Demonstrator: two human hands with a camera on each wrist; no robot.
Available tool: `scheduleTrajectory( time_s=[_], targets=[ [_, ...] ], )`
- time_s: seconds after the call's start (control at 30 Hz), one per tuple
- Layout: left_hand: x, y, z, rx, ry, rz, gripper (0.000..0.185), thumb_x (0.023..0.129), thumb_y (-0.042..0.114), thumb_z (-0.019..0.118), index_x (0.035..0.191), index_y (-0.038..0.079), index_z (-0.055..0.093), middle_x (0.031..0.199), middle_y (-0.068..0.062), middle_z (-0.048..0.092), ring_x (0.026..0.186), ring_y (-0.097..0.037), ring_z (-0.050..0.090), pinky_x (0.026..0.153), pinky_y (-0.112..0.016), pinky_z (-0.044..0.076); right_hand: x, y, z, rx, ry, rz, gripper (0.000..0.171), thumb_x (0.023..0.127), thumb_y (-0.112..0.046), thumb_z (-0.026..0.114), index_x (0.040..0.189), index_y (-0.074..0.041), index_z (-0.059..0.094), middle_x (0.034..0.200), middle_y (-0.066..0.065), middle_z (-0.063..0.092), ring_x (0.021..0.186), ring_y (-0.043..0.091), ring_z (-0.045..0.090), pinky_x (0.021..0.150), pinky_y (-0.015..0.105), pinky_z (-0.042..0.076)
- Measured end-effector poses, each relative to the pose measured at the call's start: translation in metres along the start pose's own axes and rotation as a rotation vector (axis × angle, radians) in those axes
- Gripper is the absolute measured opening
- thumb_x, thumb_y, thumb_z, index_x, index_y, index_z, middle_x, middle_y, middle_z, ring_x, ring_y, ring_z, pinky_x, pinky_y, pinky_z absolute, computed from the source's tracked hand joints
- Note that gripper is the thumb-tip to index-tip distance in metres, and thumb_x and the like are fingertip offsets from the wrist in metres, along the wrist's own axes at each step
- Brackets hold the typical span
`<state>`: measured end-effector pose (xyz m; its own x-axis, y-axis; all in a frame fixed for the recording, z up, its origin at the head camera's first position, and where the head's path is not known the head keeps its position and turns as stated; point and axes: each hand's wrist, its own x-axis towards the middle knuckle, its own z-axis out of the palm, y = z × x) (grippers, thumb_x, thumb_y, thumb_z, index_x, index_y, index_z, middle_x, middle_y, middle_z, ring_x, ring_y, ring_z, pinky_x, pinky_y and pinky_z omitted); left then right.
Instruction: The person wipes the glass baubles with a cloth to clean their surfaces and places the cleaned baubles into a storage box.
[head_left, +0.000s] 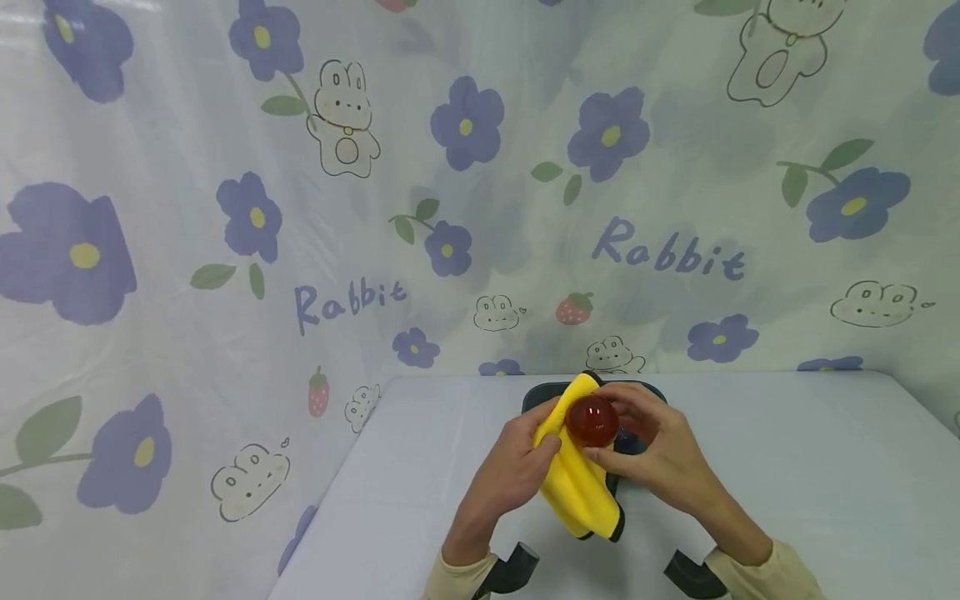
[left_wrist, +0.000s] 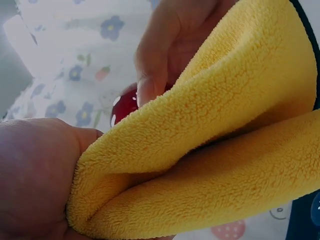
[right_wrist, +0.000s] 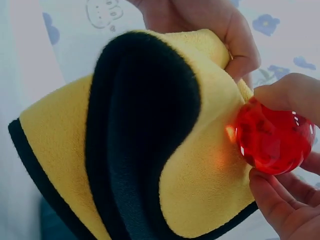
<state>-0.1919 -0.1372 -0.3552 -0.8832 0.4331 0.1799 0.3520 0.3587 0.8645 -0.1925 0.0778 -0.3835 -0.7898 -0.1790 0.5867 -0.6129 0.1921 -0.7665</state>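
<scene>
A see-through red ball [head_left: 592, 422] is pinched between the thumb and fingers of my right hand [head_left: 660, 450]. My left hand [head_left: 517, 458] grips a yellow cloth [head_left: 577, 492] with a dark edge and a dark reverse side. The cloth [left_wrist: 200, 125] hangs in folds from the left hand and hides part of its fingers in the left wrist view. In the right wrist view, the ball [right_wrist: 275, 139] sits right against the cloth's yellow side and casts a red glow on it. Only a sliver of the ball shows past the cloth in the left wrist view.
Behind the hands a dark blue tray [head_left: 536, 397] stands on the white table [head_left: 787, 467]. Something dark and glossy [head_left: 628, 442] shows in it, mostly hidden by the right hand. A curtain [head_left: 517, 208] with flowers and rabbits hangs along the table's back and left.
</scene>
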Motion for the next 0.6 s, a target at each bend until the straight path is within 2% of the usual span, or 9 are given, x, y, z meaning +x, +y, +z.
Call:
scheduleTrajectory(
  time_s=[0.27, 0.47, 0.6],
  targets=[
    [0.0008, 0.0001, 0.0015, 0.001, -0.005, -0.041, 0.043, 0.101, 0.017, 0.049, 0.143, 0.012, 0.056, 0.100, -0.006, 0.065, 0.077, -0.011, 0.062, 0.074, -0.021, 0.055, 0.0012, 0.0038, -0.0024, -0.062, 0.021, 0.078, 0.061, 0.077, -0.008, 0.089, 0.132, -0.010, 0.062, 0.127, 0.007, 0.067, 0.107, 0.001, 0.065, 0.092, 0.017, 0.055],
    [0.0007, 0.0018, 0.0024, 0.019, 0.001, -0.066, 0.043, 0.099, 0.017, 0.050, 0.141, 0.012, 0.058, 0.099, -0.005, 0.064, 0.078, -0.011, 0.062, 0.074, -0.022, 0.055, 0.0017, 0.0050, -0.0024, -0.140, 0.044, 0.106, 0.065, 0.078, -0.012, 0.089, 0.136, -0.007, 0.061, 0.131, 0.010, 0.067, 0.106, -0.003, 0.064, 0.092, 0.032, 0.060],
    [-0.0002, 0.0033, 0.0026, 0.030, 0.011, -0.078, 0.044, 0.099, 0.017, 0.051, 0.142, 0.013, 0.058, 0.100, -0.004, 0.065, 0.079, -0.011, 0.062, 0.075, -0.022, 0.054, 0.0021, 0.0069, -0.0036, -0.159, 0.047, 0.089, 0.069, 0.078, -0.012, 0.089, 0.140, -0.005, 0.060, 0.134, 0.010, 0.066, 0.110, -0.008, 0.061, 0.093, 0.022, 0.057]
  ],
)
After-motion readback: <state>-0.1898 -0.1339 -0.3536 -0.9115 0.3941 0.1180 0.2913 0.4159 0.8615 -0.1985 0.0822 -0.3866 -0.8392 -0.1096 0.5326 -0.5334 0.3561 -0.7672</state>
